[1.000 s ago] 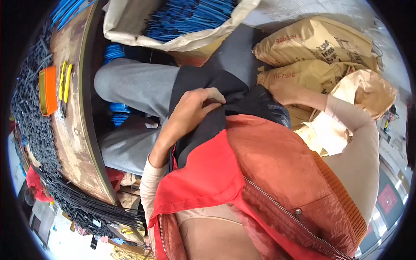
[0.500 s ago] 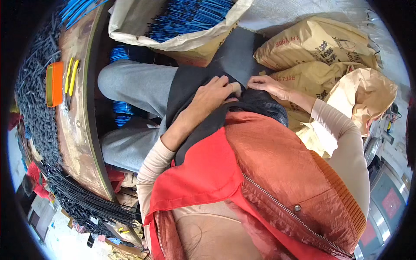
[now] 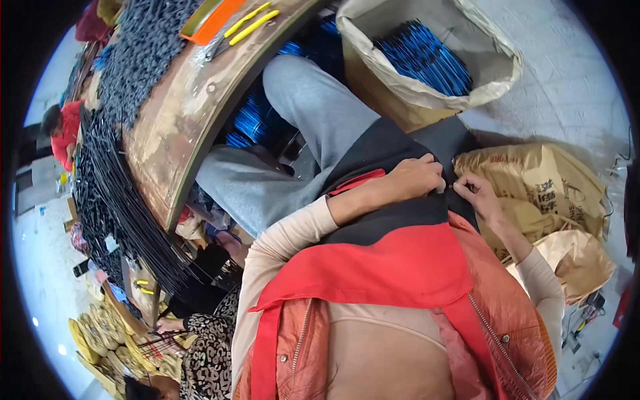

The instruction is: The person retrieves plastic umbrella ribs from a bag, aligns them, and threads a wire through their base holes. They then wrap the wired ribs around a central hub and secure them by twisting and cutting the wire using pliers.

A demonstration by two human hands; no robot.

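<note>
Both hands meet at my right side, over the edge of a red and black apron [image 3: 360,263] worn across my lap. My left hand [image 3: 419,177] is closed, its fingers curled against the black cloth. Just right of it, my right hand [image 3: 477,197] pinches with thumb and forefinger. A narrow gap separates the fingertips, and whatever they hold there is too small to make out. My orange jacket [image 3: 513,327] hangs unzipped over the apron's sides.
A wooden table [image 3: 180,120] on the left bears dark grey pieces [image 3: 147,53], black rods [image 3: 127,180], an orange tray [image 3: 217,20] and yellow-handled pliers [image 3: 250,23]. An open sack [image 3: 493,47] holds blue rods. Paper sacks [image 3: 533,180] lie right. A co-worker in patterned sleeves [image 3: 210,353] is lower left.
My view has swung, so the table and sacks sit differently. My hands stay together at the apron's edge; the dark cloth bunched beneath my right hand shows less now.
</note>
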